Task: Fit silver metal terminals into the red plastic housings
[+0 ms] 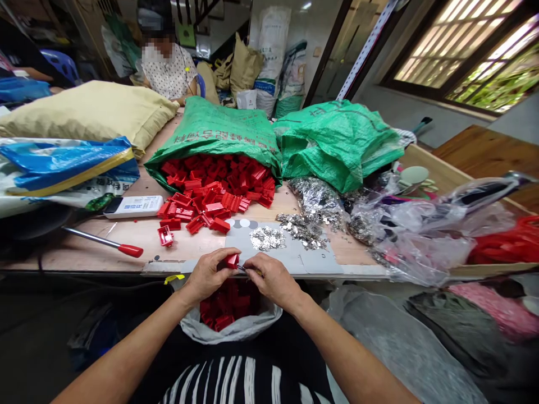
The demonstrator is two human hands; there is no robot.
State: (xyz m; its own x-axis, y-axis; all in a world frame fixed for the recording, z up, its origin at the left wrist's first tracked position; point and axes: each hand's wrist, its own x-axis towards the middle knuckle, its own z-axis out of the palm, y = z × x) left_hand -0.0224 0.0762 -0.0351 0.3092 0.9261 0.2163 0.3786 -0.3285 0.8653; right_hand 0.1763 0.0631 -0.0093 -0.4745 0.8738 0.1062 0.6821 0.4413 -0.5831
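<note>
My left hand [210,275] pinches a small red plastic housing [231,261] at the table's front edge. Close beside it, my right hand [272,278] grips a thin tool [241,268] whose dark tip meets the housing; a bit of yellow shows under the fingers, and the tool's kind is unclear. Below both hands, a white sack [256,328] on my lap holds many red housings [227,300]. More loose red housings [214,209] spill from a green woven sack [223,126] ahead. Small shiny metal pieces [267,238] lie in a flat pile just beyond my right hand.
A lever with a red grip [130,250] and a white box [138,206] are on the left. Clear plastic bags [408,252] crowd the right, near a second green sack [337,140]. A person [168,67] sits across the table by a beige sack [92,109].
</note>
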